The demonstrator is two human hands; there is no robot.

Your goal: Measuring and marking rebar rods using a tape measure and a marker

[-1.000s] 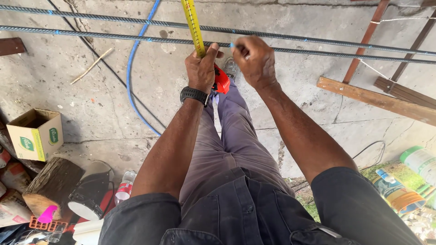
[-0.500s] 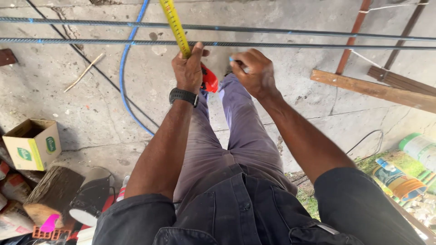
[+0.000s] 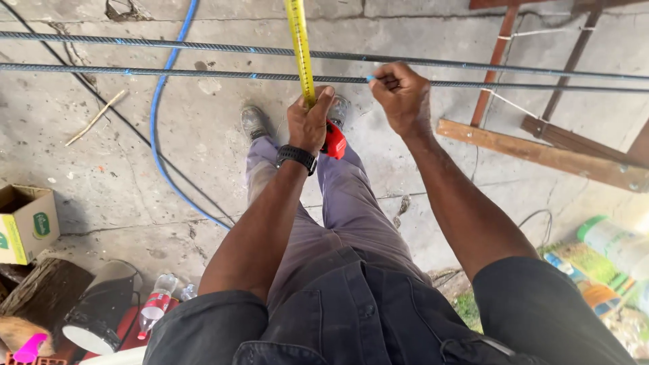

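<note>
The tape measure (image 3: pixel 332 140), a red case with a yellow blade (image 3: pixel 298 47), sits in the left hand (image 3: pixel 309 122), whose fingers are closed around it while the thumb presses the blade flat just above the case. The blade runs straight up from the hand, across both steel bars, and leaves the picture at the top edge. The near steel bar (image 3: pixel 169 73) and the far steel bar (image 3: pixel 169 46) stretch side by side from the left edge to the right edge, above the concrete floor (image 3: pixel 135 169). The right hand (image 3: pixel 402 94) is closed in a fist around a small blue marker (image 3: pixel 370 79), its tip touching the near bar just to the right of the blade. A black wristwatch (image 3: pixel 296 157) sits on the left wrist. A blue hose (image 3: pixel 159 128) curves over the floor to the left of the legs. A cardboard box (image 3: pixel 27 223) stands at the left edge, and a wooden plank (image 3: pixel 541 155) lies on the right.
</note>
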